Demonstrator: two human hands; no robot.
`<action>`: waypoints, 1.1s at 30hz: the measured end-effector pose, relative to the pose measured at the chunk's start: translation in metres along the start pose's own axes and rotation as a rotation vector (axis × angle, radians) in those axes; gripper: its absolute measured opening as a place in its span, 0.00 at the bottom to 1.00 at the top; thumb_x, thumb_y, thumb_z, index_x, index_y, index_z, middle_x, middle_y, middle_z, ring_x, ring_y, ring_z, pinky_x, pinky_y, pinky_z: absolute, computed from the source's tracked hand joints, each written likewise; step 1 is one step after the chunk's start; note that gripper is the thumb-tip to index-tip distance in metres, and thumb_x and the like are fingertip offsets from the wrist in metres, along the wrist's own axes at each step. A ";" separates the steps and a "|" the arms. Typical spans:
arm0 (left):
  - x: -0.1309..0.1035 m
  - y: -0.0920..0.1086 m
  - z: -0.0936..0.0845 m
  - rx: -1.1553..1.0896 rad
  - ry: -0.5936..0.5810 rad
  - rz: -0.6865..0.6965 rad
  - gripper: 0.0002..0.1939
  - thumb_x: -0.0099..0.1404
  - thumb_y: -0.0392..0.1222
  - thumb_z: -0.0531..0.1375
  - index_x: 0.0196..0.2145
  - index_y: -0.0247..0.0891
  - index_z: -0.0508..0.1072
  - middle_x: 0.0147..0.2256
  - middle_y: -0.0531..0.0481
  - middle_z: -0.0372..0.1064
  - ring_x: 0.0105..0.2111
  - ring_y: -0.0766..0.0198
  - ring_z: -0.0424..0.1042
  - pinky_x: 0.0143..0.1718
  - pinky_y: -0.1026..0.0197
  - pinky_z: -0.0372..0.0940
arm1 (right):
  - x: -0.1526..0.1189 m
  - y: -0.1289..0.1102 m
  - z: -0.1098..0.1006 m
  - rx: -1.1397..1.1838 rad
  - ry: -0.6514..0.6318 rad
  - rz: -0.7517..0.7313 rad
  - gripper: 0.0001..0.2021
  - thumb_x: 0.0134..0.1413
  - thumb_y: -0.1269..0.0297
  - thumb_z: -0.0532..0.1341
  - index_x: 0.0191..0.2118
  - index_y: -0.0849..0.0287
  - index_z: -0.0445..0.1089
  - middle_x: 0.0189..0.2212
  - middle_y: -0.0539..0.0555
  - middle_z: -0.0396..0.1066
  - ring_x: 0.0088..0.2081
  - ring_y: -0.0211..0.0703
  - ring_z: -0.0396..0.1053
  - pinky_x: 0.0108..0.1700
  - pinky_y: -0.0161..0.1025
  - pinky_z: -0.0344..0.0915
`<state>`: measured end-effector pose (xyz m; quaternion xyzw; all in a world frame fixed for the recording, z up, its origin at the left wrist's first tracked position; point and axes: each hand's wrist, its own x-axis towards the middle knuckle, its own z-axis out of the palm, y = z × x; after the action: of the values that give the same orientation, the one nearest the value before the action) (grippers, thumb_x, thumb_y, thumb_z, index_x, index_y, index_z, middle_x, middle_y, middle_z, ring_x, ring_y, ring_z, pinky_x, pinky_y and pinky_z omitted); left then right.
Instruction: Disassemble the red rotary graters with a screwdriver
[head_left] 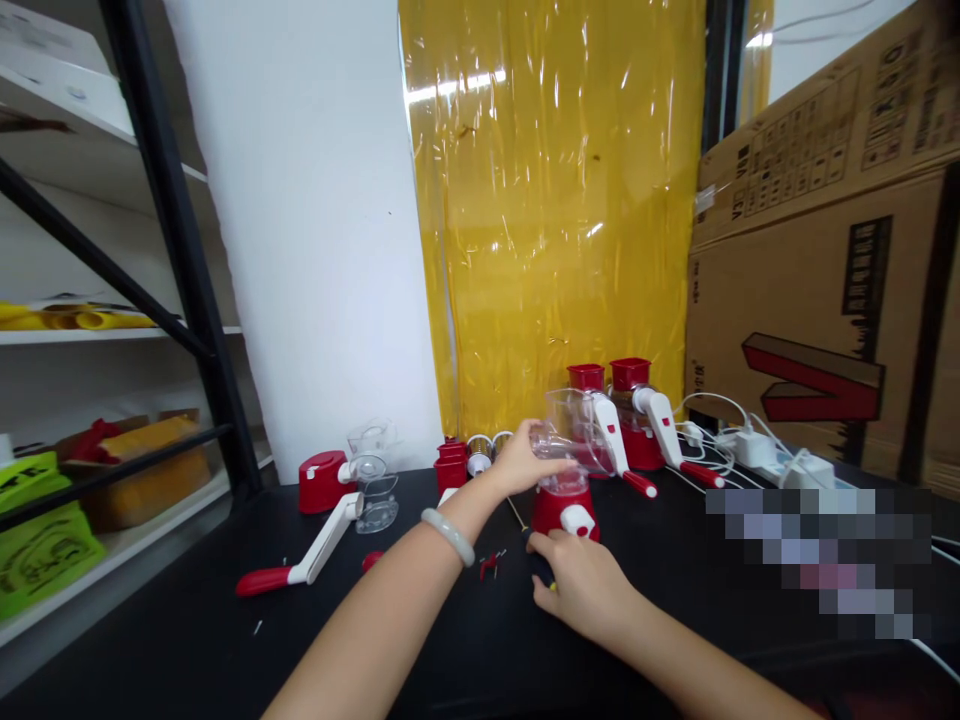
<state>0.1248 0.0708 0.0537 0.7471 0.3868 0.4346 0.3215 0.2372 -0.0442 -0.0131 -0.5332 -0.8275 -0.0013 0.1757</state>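
Observation:
My left hand (523,462), with a pale bangle on its wrist, is closed round a clear plastic housing (559,440) on top of a red base (555,505). The base stands on the black table and has a white knob on its front. My right hand (581,580) is closed on the dark handle of a screwdriver (541,570), just in front of the base. The screwdriver's thin shaft points away to the left. Small red parts and screws (489,566) lie to the left of the handle.
Two assembled red-and-white crank machines (634,435) stand behind on the right, near white cables and plugs (757,450). At left are another red base (322,482), clear parts (377,490) and a crank (322,545). Red hoppers (450,468) stand mid-table. A large carton (817,300) borders the right.

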 end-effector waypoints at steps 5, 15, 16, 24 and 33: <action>0.008 0.007 0.014 0.212 0.330 -0.065 0.42 0.45 0.48 0.75 0.53 0.34 0.62 0.52 0.34 0.69 0.53 0.48 0.70 0.53 0.52 0.64 | 0.005 0.009 -0.004 -0.032 0.003 0.021 0.20 0.51 0.63 0.56 0.50 0.55 0.71 0.39 0.60 0.77 0.38 0.56 0.77 0.36 0.43 0.66; 0.021 0.008 0.031 0.340 0.379 -0.104 0.41 0.47 0.48 0.74 0.54 0.34 0.60 0.54 0.31 0.67 0.56 0.43 0.67 0.54 0.49 0.62 | 0.001 0.023 -0.024 -0.092 -0.073 0.060 0.19 0.47 0.67 0.57 0.47 0.61 0.72 0.37 0.64 0.78 0.37 0.61 0.78 0.36 0.46 0.67; 0.020 0.005 0.029 0.322 0.358 -0.082 0.43 0.46 0.46 0.74 0.54 0.35 0.60 0.54 0.32 0.67 0.56 0.44 0.67 0.55 0.50 0.61 | -0.002 0.025 -0.024 -0.087 -0.082 0.056 0.19 0.48 0.66 0.57 0.47 0.61 0.72 0.37 0.64 0.78 0.38 0.60 0.77 0.36 0.45 0.67; -0.012 -0.038 0.009 0.208 0.088 -0.047 0.39 0.49 0.41 0.73 0.56 0.36 0.62 0.52 0.35 0.72 0.54 0.47 0.71 0.57 0.48 0.62 | 0.034 0.068 -0.067 0.215 0.301 0.110 0.17 0.60 0.55 0.54 0.46 0.60 0.70 0.39 0.61 0.75 0.40 0.50 0.74 0.43 0.43 0.66; -0.042 -0.026 0.038 0.326 0.053 -0.055 0.39 0.57 0.44 0.64 0.63 0.28 0.59 0.64 0.26 0.56 0.66 0.41 0.54 0.65 0.48 0.51 | 0.147 0.084 -0.106 0.311 0.608 0.302 0.42 0.46 0.41 0.66 0.62 0.62 0.58 0.57 0.71 0.62 0.60 0.65 0.61 0.59 0.57 0.55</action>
<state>0.1373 0.0419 -0.0004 0.7667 0.4809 0.3768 0.1973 0.2873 0.1014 0.1133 -0.5916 -0.6398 -0.0082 0.4906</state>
